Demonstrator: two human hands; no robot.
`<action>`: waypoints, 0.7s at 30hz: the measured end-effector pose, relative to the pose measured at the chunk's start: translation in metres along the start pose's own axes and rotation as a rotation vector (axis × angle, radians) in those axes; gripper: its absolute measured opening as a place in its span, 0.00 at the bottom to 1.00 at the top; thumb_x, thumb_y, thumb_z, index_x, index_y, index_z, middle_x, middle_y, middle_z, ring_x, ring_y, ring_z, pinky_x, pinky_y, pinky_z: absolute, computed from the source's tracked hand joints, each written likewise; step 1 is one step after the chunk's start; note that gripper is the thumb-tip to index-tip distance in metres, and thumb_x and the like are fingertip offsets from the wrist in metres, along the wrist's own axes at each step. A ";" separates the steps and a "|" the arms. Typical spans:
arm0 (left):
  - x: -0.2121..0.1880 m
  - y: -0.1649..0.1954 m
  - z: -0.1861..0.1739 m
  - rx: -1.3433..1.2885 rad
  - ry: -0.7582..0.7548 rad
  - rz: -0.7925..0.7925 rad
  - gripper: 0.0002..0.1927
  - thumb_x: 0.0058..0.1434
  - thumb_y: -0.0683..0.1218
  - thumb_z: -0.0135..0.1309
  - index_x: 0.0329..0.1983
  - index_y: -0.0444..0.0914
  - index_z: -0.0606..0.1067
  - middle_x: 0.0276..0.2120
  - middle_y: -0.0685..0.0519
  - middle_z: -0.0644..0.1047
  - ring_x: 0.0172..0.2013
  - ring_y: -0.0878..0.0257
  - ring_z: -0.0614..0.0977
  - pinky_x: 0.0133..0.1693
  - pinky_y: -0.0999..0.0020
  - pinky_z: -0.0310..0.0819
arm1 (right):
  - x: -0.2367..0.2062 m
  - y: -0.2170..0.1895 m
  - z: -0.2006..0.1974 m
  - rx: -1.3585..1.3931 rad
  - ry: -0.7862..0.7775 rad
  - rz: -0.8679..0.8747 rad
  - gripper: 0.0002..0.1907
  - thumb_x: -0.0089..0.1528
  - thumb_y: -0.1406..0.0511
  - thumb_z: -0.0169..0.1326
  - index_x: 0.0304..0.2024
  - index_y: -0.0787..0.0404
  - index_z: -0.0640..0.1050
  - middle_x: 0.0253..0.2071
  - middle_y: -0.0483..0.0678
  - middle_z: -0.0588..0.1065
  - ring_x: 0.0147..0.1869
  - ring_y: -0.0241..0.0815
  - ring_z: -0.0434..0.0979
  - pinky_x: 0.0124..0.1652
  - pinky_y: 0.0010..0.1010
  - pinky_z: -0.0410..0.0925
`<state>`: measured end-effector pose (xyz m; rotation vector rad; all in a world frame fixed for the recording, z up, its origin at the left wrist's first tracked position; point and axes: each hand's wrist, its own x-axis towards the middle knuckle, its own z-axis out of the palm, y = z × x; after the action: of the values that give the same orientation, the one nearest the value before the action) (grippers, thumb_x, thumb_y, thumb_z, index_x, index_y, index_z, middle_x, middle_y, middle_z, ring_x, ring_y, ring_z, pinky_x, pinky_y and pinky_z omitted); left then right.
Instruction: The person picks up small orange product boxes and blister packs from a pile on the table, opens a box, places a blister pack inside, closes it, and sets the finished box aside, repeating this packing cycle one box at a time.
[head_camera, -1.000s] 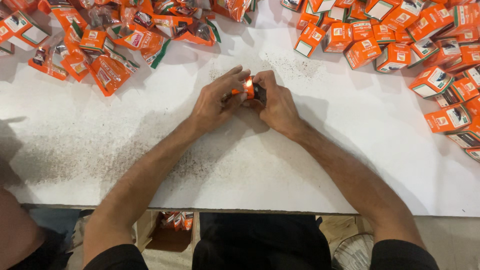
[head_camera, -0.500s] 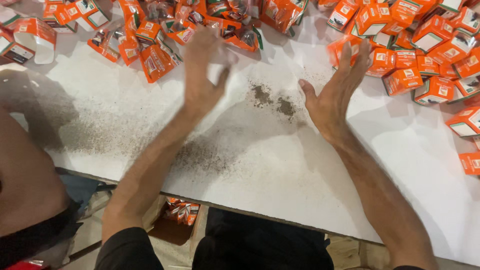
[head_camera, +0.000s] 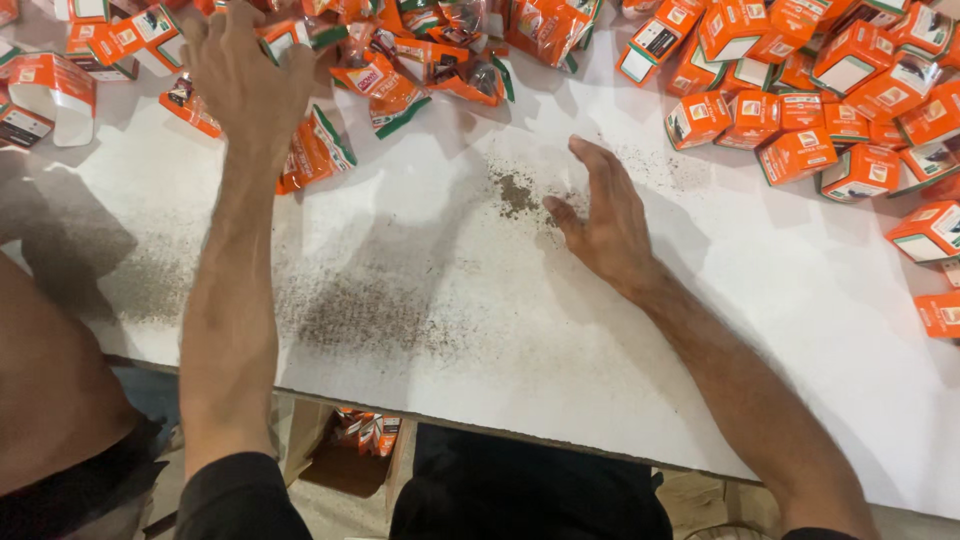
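My left hand (head_camera: 245, 75) reaches far up the white table (head_camera: 520, 320), fingers spread over a heap of orange pouches and flat orange cartons (head_camera: 400, 60) at the back left. It rests on the pile; whether it grips one I cannot tell. My right hand (head_camera: 605, 220) hovers open and empty over the middle of the table, edge-on, just right of a small patch of dark powder (head_camera: 515, 190). A heap of closed orange and white boxes (head_camera: 810, 90) lies to the right of it.
Dark dusty smudges (head_camera: 360, 320) stain the table near its front edge. Another person's bare arm (head_camera: 50, 380) is at the left. Under the table a cardboard box (head_camera: 355, 445) holds more orange packets. An unfolded carton (head_camera: 45, 95) lies at the far left.
A second ago both hands held a small orange item together at the centre. They have separated: the left went up to the pouch heap, the right released and drew back, open.
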<state>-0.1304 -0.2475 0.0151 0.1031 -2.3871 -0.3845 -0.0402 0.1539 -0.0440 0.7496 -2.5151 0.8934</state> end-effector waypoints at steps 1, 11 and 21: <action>-0.007 0.007 -0.008 -0.085 0.108 0.060 0.14 0.55 0.43 0.56 0.45 0.34 0.77 0.41 0.45 0.78 0.48 0.44 0.74 0.52 0.46 0.67 | -0.001 -0.003 0.003 0.108 -0.019 0.028 0.39 0.65 0.65 0.65 0.72 0.60 0.58 0.68 0.59 0.67 0.70 0.57 0.70 0.66 0.44 0.67; -0.136 0.144 -0.010 -0.560 -0.403 0.552 0.36 0.53 0.41 0.62 0.66 0.29 0.68 0.63 0.35 0.69 0.56 0.38 0.74 0.56 0.48 0.70 | -0.005 -0.011 0.035 0.934 -0.038 0.389 0.29 0.71 0.74 0.47 0.74 0.64 0.60 0.60 0.58 0.73 0.59 0.46 0.77 0.60 0.37 0.72; -0.102 0.019 -0.033 0.176 -0.427 0.360 0.33 0.54 0.41 0.60 0.66 0.39 0.70 0.61 0.34 0.66 0.48 0.38 0.75 0.41 0.45 0.76 | 0.007 -0.041 0.002 0.065 0.002 -0.079 0.45 0.64 0.65 0.56 0.78 0.63 0.50 0.75 0.70 0.53 0.76 0.73 0.59 0.71 0.55 0.59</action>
<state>-0.0314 -0.2192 -0.0214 -0.3594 -2.7840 -0.0227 -0.0218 0.1231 -0.0231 0.8617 -2.4468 0.9524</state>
